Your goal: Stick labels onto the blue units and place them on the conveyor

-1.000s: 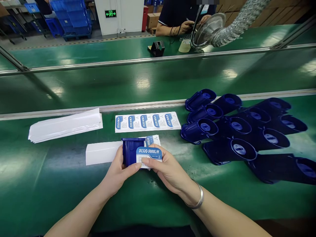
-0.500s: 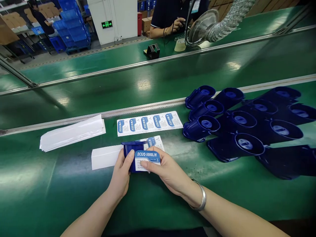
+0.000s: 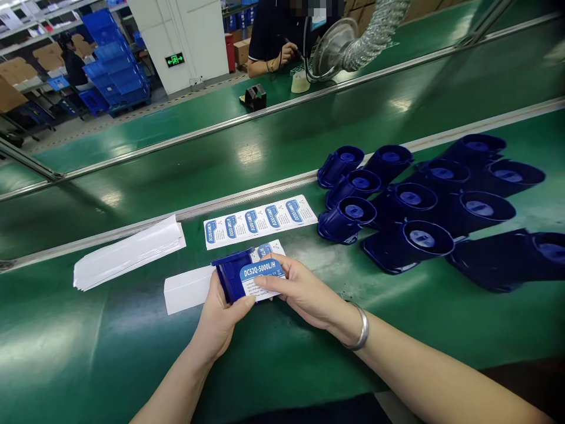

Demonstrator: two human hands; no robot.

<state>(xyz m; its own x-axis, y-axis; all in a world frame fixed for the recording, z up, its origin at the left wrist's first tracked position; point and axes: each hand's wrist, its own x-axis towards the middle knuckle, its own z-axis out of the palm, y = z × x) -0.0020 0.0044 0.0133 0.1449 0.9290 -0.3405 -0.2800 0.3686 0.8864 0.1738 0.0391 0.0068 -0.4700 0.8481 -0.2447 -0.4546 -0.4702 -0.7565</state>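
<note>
My left hand (image 3: 223,315) is closed round the near left side of a dark blue plastic housing (image 3: 227,277), its thumb at the lower edge of a label. That blue and white label (image 3: 263,277), printed DC52Q-5000L/H, lies against the face of the housing. My right hand (image 3: 304,288) pinches the label's right part, thumb on top and fingers behind. Whether the label is stuck down all over I cannot tell. Partly hidden under the hands is a label strip (image 3: 188,290), bare white at its left, with printed labels at its right end.
Beyond the hands lies a sheet of printed labels (image 3: 260,222). White backing strips (image 3: 128,253) are piled at the left. Several dark blue housings (image 3: 408,238) stand on the right of the green bench. Across a metal rail, a co-worker's hand (image 3: 289,53) is near an extraction hose (image 3: 375,38).
The housing has tilted in my hands, and the label now lies lower and closer over its face. My left thumb has slid down to the label's lower edge. The view has shifted slightly.
</note>
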